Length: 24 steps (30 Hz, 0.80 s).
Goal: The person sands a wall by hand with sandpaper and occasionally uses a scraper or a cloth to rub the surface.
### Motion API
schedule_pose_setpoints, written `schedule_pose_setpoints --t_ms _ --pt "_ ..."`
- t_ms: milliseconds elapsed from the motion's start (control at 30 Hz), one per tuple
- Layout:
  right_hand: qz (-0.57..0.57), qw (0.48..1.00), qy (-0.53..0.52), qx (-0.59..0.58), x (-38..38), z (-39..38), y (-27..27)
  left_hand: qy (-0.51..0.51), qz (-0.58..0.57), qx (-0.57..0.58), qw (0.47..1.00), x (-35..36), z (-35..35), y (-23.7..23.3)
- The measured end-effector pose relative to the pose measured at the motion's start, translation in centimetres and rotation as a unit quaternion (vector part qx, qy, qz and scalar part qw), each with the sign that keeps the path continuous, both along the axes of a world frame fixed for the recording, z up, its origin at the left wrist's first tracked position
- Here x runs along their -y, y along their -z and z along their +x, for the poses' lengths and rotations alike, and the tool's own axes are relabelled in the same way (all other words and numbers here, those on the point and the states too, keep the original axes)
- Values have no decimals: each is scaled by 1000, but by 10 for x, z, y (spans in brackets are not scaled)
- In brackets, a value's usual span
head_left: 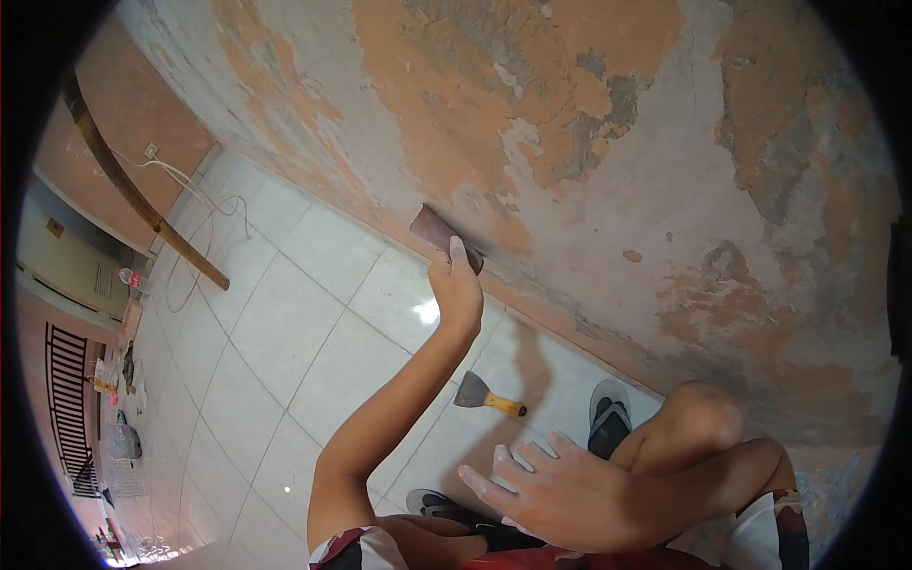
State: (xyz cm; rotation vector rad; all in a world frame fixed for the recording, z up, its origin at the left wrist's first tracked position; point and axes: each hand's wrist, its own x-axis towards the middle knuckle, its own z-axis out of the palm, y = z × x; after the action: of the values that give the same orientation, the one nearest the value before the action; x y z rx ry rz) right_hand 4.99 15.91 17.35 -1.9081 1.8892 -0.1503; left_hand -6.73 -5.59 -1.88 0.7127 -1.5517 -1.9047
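Observation:
My left hand [458, 292] reaches out to the low part of the wall [589, 190], its thumb laid over a folded brown piece of sandpaper [439, 231]. The sandpaper lies against the wall, close above the floor line. Peeling orange paint and grey-white patches cover the wall's surface. My right hand [560, 489] is held over my lap with the fingers spread and nothing in it; the fingertips look dusted with white. Between my hands, a putty knife [489, 395] with a yellow handle rests on the floor tiles.
White tiles [294, 332] make up the floor. A long bamboo pole [142, 195] slants at the left, near a white cable [195, 185] leading to a socket. Farther left are a bottle [131, 278] and a dark barred grille [68, 408]. My sandalled foot [609, 423] is beside the wall.

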Motion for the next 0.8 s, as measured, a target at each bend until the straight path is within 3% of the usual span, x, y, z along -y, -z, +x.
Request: schedule_pose_setpoints --t_ms 67,233,300,367,400,467,633,700,733,800 --pt "-5 1000 3 9 -1 6 4 -13 -16 -2 1000 13 -6 12" --pt "21 999 22 -40 -5 10 12 -66 68 7 995 23 -19 9" --pt "11 998 32 -46 -8 9 19 -103 -35 28 994 -10 -19 26" --pt "-1 998 39 -49 -5 6 20 -56 -42 2 998 -21 -19 53" --pt "39 998 26 -41 -2 5 17 -59 -41 3 997 -14 -24 39" --pt "80 996 17 -24 1 10 11 -182 12 -34 983 4 -33 -1" --pt "37 996 6 86 7 7 9 -177 -30 50 983 -70 -27 16" --pt "41 998 16 46 8 3 6 -240 -71 -86 964 -90 -33 33" --pt "42 999 32 11 7 4 4 -183 -41 53 981 -75 -28 36" --pt "29 999 25 12 6 0 -4 -220 -16 -3 975 -34 -44 32"
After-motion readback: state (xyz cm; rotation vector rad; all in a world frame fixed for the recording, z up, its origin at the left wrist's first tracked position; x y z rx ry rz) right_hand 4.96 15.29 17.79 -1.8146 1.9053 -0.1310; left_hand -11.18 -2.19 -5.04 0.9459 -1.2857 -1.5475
